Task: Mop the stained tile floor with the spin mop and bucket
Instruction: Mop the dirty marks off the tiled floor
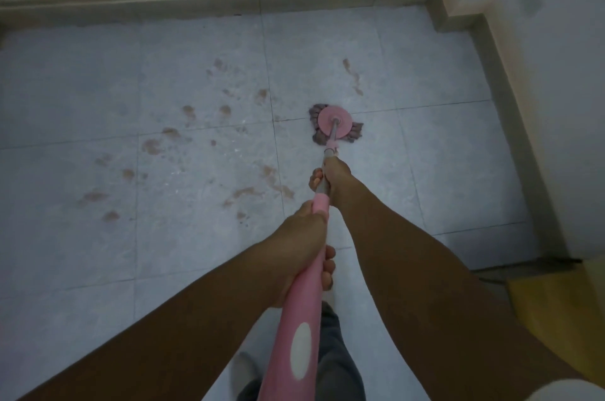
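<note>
The spin mop has a pink handle [302, 318] and a thin metal shaft running forward to a round pink mop head [334, 121] with grey-brown strands, which rests flat on the pale tile floor [98, 89]. My left hand [301, 250] is wrapped around the pink grip. Farther down, my right hand [330, 179] clasps the metal shaft just above the pink collar. Brown muddy stains [170, 134] are scattered over the tiles left of the mop head, and a streak [353, 76] lies beyond it. No bucket is in view.
A grey skirting [229, 4] lines the far wall, which is stained along its base. The wall steps in at a corner on the right [458, 17]. A yellowish surface [556, 302] sits at the right edge. My leg and shoe [244, 371] show below the handle.
</note>
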`<state>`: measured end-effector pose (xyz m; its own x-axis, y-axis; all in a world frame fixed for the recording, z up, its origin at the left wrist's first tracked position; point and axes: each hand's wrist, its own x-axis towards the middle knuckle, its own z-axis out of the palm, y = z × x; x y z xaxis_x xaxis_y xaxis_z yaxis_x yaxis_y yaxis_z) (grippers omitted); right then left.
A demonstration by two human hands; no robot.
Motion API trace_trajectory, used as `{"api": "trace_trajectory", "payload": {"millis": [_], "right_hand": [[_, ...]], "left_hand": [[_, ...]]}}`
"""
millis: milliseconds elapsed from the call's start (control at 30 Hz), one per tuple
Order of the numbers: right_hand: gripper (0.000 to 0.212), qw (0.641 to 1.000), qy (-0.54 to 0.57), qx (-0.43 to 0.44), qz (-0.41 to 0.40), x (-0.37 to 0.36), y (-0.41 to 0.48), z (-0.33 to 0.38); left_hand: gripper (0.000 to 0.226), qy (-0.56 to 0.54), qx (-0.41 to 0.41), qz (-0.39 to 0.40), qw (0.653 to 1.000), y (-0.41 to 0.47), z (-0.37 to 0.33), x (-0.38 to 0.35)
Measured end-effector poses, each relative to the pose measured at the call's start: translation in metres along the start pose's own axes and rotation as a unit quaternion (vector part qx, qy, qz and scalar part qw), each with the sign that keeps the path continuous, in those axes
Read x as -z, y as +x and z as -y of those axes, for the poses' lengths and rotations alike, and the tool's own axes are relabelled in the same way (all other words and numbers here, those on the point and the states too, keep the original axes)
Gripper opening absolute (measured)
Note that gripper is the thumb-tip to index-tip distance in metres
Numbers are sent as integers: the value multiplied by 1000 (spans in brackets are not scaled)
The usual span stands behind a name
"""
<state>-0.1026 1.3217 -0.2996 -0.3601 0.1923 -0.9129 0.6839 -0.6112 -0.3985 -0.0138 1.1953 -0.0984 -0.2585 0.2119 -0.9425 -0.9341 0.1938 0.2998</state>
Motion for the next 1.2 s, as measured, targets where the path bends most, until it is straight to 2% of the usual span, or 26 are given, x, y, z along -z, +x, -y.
{"api": "trace_trajectory", "payload": {"millis": [267,433,633,767,900,1067,1200], "right_hand": [[33,998,-48,20,21,-34,73,126],[30,997,-74,-2,21,-37,93,140],[38,996,-70,-53,15,-17,81,98],[37,995,-77,-66,15,-3,38,60],[30,998,-32,-57,7,17,-13,20],[32,998,16,-52,-21,49,-55,-43],[27,999,30,-25,-26,62,-61,-47]], "left_hand": [[12,-31,-17,-6,999,81,-121,-35],[11,-34,7,-14,999,91,-141,-41],[27,-56,44,-20,997,56,-110,-55],[42,-46,68,-12,997,15,-75,-46],[39,-13,51,6,999,-26,-36,-31],[32,42,70,22,996,-59,25,-18],[30,48,56,31,997,-62,41,-26]]}}
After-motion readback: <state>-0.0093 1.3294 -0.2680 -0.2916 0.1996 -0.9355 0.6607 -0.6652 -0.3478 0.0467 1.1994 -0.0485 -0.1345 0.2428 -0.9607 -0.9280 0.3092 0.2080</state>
